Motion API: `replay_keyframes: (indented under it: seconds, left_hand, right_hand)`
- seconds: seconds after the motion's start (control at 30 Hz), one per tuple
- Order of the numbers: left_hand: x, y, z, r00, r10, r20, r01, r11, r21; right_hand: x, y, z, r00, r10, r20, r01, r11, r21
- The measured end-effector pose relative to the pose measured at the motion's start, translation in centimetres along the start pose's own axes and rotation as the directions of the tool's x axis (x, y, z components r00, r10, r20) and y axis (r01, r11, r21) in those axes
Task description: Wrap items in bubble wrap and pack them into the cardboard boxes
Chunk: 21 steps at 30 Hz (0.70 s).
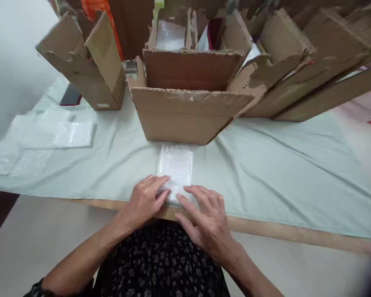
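Note:
A clear bubble wrap sleeve (176, 167) lies flat on the cloth near the table's front edge. My left hand (146, 197) rests on its left side, thumb and index finger apart on the plastic and the other fingers bent under. My right hand (205, 212) is at its lower right corner with fingers spread, fingertips touching the wrap and the thumb reaching over the table edge. Neither hand is closed round anything that I can see. Whether something lies inside the sleeve is hard to make out.
Just behind the sleeve stands an open cardboard box (188, 117), with several more boxes behind it and to the right. Another open carton (92, 66) stands back left, near a dark flat item (70, 95). More bubble wrap sleeves (58, 134) are piled on the left. Pale green cloth (281, 177) covers the table.

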<state>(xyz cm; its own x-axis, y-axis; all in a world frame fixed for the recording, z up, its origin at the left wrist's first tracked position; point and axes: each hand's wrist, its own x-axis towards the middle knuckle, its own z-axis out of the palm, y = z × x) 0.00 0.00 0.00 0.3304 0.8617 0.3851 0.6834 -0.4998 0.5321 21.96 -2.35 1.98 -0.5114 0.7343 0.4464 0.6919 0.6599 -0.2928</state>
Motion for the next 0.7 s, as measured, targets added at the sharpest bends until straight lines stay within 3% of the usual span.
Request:
replay_keyframes:
  seconds: [0.13,0.27,0.43,0.53,0.6,0.7]
  left_hand:
    - [-0.4,0.3,-0.5,0.997,0.033,-0.067,-0.030,0.998,0.047]
    - [-1.5,0.8,-1.7,0.985,0.164,-0.055,-0.162,0.986,0.047]
    - [-1.3,0.2,-1.8,0.992,0.116,-0.044,-0.118,0.992,-0.045]
    - [0.3,-0.5,-1.3,0.998,0.052,-0.020,-0.053,0.996,-0.066]
    - [1.5,-0.9,-0.9,1.000,-0.019,-0.001,0.019,0.999,-0.047]
    - [2.6,-1.1,-0.4,0.991,-0.130,-0.037,0.130,0.991,0.008]
  right_hand:
    - [0.9,0.9,1.1,0.998,-0.037,0.046,0.036,0.999,0.029]
    - [1.2,1.4,0.8,0.999,0.032,0.028,-0.037,0.986,0.162]
    - [0.9,1.8,0.5,0.984,0.144,0.110,-0.170,0.939,0.300]
    - [0.8,1.8,0.4,0.980,0.197,-0.008,-0.192,0.962,0.193]
    - [0.8,1.8,0.3,0.985,0.157,-0.071,-0.154,0.987,0.052]
    - [1.3,2.0,0.6,0.998,0.052,0.023,-0.051,0.997,-0.050]
